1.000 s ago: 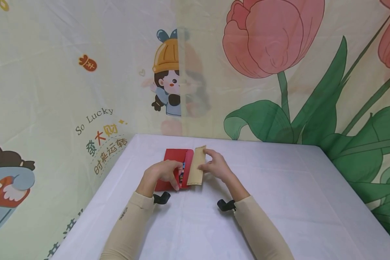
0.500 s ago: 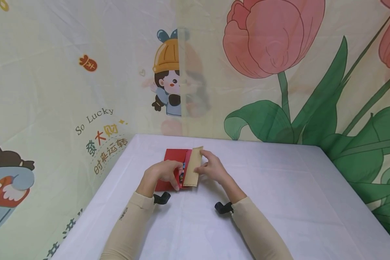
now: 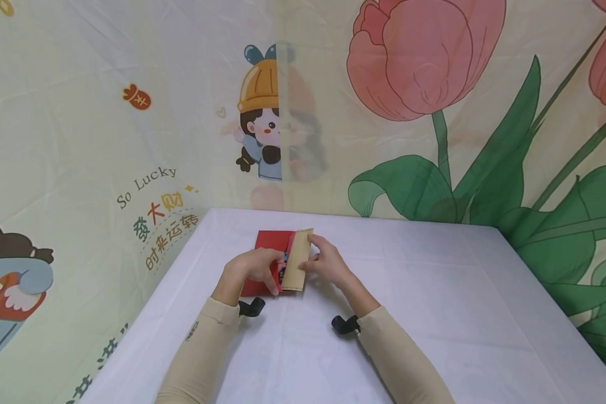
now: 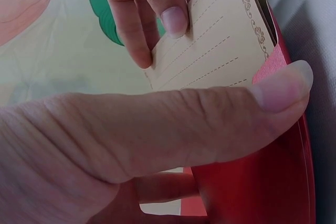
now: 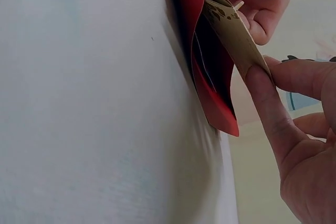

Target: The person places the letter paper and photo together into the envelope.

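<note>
A red envelope [image 3: 270,240] lies on the white table, its mouth facing right. My left hand [image 3: 255,264] grips it near the mouth, the thumb stretched over the red paper in the left wrist view. My right hand [image 3: 330,261] pinches a folded sheet of beige letter paper [image 3: 298,261] between thumb and fingers. Dashed lines and a floral border mark the letter paper [image 4: 210,40] in the left wrist view. One end of it sits in the mouth of the envelope [image 5: 186,3], which gapes in the right wrist view. How deep it reaches is hidden.
A white cloth covers the table [image 3: 409,314]. Behind it hangs a printed curtain [image 3: 313,112] with tulips and a cartoon figure. A black camera mount sits at each wrist, such as the right one [image 3: 344,324]. A multicoloured print [image 3: 283,266] shows beside the envelope's mouth.
My right hand has moved left with the letter paper, bringing it over the envelope's mouth and covering more of the red flap. The left hand and envelope have stayed put.
</note>
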`<state>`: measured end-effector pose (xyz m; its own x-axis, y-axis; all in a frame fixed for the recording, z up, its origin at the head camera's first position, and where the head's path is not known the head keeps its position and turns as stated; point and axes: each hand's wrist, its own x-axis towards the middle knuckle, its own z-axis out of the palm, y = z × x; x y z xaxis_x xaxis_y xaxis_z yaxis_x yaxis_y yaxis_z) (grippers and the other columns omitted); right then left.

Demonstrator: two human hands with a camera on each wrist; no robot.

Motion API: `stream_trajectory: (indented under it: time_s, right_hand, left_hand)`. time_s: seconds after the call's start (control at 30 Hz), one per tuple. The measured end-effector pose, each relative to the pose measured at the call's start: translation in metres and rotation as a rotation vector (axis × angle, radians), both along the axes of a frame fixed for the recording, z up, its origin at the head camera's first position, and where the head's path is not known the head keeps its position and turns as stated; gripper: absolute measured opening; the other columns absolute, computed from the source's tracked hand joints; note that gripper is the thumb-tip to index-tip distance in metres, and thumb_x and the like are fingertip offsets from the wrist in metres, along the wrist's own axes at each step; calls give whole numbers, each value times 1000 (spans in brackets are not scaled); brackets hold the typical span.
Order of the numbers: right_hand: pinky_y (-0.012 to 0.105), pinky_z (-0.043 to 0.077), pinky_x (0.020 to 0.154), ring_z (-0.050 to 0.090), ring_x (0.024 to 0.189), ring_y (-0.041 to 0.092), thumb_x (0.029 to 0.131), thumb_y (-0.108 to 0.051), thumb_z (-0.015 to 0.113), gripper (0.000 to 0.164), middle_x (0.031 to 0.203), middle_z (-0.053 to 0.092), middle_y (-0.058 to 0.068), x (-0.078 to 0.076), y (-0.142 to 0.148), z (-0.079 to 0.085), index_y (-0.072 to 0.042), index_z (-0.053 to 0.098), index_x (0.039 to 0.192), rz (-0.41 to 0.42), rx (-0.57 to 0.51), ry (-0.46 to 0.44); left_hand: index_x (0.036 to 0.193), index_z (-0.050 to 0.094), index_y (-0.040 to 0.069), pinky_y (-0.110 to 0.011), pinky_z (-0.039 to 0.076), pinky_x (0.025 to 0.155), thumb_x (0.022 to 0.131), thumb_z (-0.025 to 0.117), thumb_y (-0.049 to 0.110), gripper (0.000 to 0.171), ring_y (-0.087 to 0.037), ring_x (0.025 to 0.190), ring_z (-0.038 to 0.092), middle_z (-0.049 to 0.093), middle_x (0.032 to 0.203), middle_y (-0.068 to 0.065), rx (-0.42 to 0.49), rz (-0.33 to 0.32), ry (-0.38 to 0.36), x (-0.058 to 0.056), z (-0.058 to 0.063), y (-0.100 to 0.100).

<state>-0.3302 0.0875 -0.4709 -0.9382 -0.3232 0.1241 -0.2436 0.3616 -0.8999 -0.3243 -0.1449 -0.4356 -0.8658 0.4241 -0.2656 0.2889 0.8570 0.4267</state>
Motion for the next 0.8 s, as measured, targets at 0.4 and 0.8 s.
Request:
stream_trajectory:
  time_s: [0.4,0.8]
  right_hand:
    - [28,59,70,71,81,13,85,-6,85,96,168,34,13,2,-3,-1,-4,29,163,5,-3,-13]
    - [26,56,68,67,78,12,87,-6,83,94,168,33,13,7,-9,-3,-4,27,163,8,13,-17]
  left_hand:
    - [93,59,21,-36,48,72,68,99,29,48,-19,95,58,62,92,0,-9,-10,8,0,0,0]
    - [94,61,21,-37,48,72,67,99,27,47,-19,94,58,62,93,0,-6,7,-11,0,2,0]
